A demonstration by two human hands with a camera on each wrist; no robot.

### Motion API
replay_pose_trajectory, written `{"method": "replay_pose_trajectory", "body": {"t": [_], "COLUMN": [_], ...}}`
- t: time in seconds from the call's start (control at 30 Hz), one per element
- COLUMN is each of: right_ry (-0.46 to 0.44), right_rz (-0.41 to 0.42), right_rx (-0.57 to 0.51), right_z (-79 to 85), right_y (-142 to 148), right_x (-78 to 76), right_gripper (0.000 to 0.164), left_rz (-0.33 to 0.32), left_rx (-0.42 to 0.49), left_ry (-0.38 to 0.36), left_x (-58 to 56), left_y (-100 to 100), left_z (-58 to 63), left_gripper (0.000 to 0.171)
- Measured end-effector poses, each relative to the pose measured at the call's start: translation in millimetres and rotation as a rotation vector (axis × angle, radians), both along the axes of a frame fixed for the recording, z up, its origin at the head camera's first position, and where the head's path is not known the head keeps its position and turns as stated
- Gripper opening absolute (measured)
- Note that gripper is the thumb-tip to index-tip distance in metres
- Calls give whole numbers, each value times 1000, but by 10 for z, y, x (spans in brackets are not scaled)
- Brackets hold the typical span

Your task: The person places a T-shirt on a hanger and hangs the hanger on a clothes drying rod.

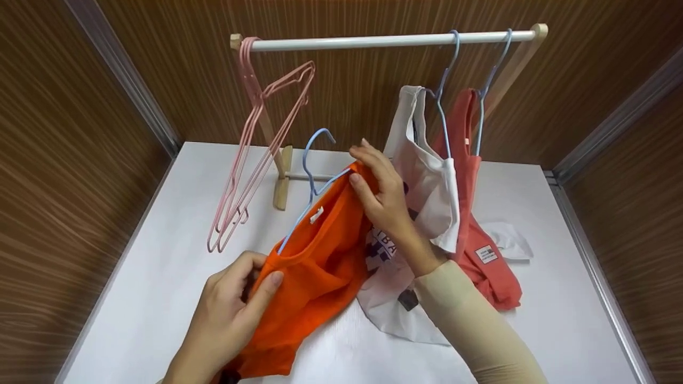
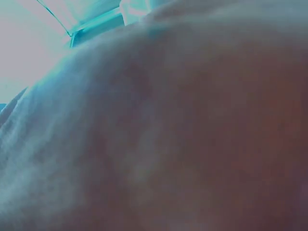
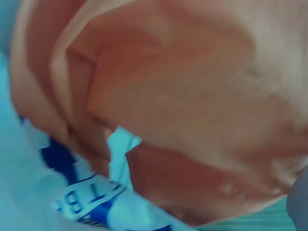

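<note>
An orange shirt (image 1: 320, 277) hangs tilted on a blue hanger (image 1: 307, 160), whose hook stands free below the rail. My left hand (image 1: 229, 304) pinches the shirt's near shoulder, thumb in front by the neckline. At the far shoulder, my right hand (image 1: 381, 186) holds the cloth and hanger end between thumb and fingers. A small white tag shows inside the collar. In the right wrist view the orange cloth (image 3: 168, 86) fills most of the picture, with printed white cloth below it. Blurred cloth covers nearly all of the left wrist view.
A white rail (image 1: 352, 42) on a wooden stand crosses the back. Pink hangers (image 1: 248, 133) hang at its left end. On the right, a white shirt (image 1: 427, 160) and a red shirt (image 1: 483, 266) hang from blue hangers. White cloth (image 1: 509, 240) lies behind them. Brown panels enclose the white surface.
</note>
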State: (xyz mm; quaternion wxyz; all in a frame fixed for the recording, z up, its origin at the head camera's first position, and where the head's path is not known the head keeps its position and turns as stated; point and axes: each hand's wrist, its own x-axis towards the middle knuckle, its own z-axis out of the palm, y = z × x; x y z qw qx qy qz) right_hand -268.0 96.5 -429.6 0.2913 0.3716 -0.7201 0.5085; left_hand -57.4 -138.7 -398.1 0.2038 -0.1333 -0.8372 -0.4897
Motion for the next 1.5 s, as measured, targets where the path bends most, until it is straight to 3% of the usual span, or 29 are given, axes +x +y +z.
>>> {"method": "replay_pose_trajectory", "body": {"t": [0.13,0.43,0.53,0.6,0.8,0.93,1.0,1.2,1.33,1.5], "right_ry": [-6,-15,-26,-36,-44,-35,-49,-164,-302,-408], "right_rz": [31,69,53,38,-29,-140,-154,-27,39,179], "right_rx": [-9,11,39,60,63,-15,-48,-52,-53,-173], "right_z": [51,168,197,220,245,259,238,205,282,439], "right_y": [39,30,20,12,-37,-110,-140,-213,-227,-258], "right_x": [29,-31,-41,-42,23,160,201,185,219,302], "right_gripper": [25,48,51,52,56,37,31,41,47,50], "left_rz": [47,174,176,145,11,-15,-20,-33,-56,-46], "left_rx": [-49,-267,-288,-250,-14,101,149,207,217,205], "left_ry": [8,64,75,49,-63,-82,-101,-115,-50,59], "left_x": [16,69,81,85,57,16,-9,-157,-329,-590], "left_y": [-43,-58,-60,-62,-54,-23,2,98,207,390], "left_z": [-2,-1,-3,0,-3,16,44,128,144,176], "left_gripper": [12,15,17,17,14,11,10,11,14,17]}}
